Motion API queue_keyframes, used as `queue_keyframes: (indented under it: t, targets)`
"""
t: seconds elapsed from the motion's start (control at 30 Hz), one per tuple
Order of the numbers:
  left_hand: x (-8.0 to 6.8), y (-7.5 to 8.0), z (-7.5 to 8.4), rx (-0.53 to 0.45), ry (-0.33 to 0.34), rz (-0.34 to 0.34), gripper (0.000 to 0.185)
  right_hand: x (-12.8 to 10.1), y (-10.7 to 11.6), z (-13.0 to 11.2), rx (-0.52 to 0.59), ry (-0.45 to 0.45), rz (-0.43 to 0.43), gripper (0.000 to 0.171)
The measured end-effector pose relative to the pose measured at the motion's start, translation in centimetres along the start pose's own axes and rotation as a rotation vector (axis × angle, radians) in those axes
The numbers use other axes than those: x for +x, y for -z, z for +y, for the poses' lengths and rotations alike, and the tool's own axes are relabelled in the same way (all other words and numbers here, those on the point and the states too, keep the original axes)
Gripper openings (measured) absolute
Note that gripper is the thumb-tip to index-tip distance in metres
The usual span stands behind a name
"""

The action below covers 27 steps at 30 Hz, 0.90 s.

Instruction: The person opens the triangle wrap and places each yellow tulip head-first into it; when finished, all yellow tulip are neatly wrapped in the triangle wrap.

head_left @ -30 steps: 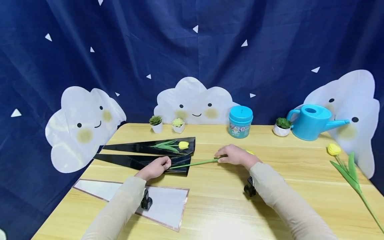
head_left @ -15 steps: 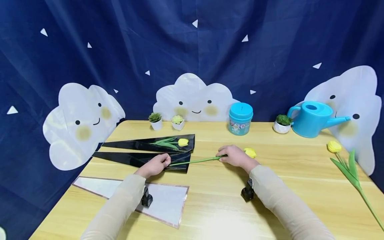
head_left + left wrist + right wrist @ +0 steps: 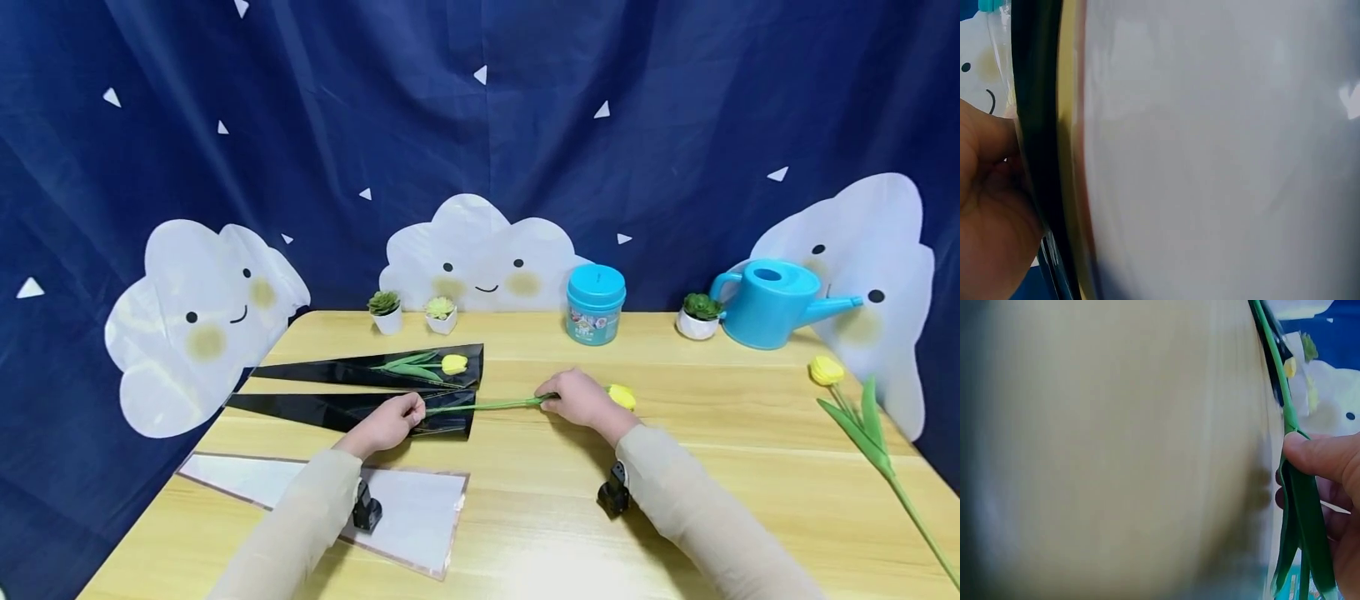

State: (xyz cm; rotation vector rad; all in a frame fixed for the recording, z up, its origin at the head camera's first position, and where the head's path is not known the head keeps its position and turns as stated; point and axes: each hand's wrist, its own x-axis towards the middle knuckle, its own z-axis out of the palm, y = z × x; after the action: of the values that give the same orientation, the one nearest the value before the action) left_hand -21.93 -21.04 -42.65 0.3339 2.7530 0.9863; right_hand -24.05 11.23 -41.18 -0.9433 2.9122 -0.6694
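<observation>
My right hand (image 3: 581, 398) pinches a yellow tulip (image 3: 621, 397) where its leaves meet the stem; the right wrist view shows the thumb on the green stem (image 3: 1285, 381) with the leaves (image 3: 1307, 519) hanging below. The stem runs left over the mouth of the nearer black flower sleeve (image 3: 307, 407) to my left hand (image 3: 393, 418). That hand pinches the sleeve's film; whether it also holds the stem tip is hidden. Behind lies another black sleeve (image 3: 315, 370) with a yellow tulip (image 3: 453, 364) inside.
A pale sleeve (image 3: 420, 508) lies under the left forearm. Another yellow tulip (image 3: 827, 370) is at the table's right edge. Along the back stand small potted succulents (image 3: 386, 312), a blue-lidded jar (image 3: 596, 304) and a blue watering can (image 3: 772, 304).
The head view shifts a little. More of the held tulip's yellow bloom shows beside the right hand, and its stem lies slightly flatter. The left hand stays at the sleeve.
</observation>
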Motion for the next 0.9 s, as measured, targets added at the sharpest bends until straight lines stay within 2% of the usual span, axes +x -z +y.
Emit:
queue_keyframes:
  t: [0.23, 0.4, 0.53, 0.9]
  targets:
    - [0.0, 0.3, 0.3, 0.019, -0.048, 0.025, 0.017, 0.4, -1.0, -1.6, 0.086, -0.084, 0.044, 0.014]
    - [0.2, 0.2, 0.4, 0.043, -0.054, 0.029, 0.017, 0.8, -1.7, -2.8, 0.094, -0.116, 0.043, 0.012]
    - [0.2, 0.0, 0.5, 0.050, -0.046, 0.031, 0.017, 1.1, -2.1, -3.7, 0.111, -0.101, 0.029, 0.010]
    - [0.3, -0.5, 1.1, 0.090, -0.106, 0.014, 0.017, 2.0, -3.0, -5.7, 0.099, -0.055, 0.008, 0.010]
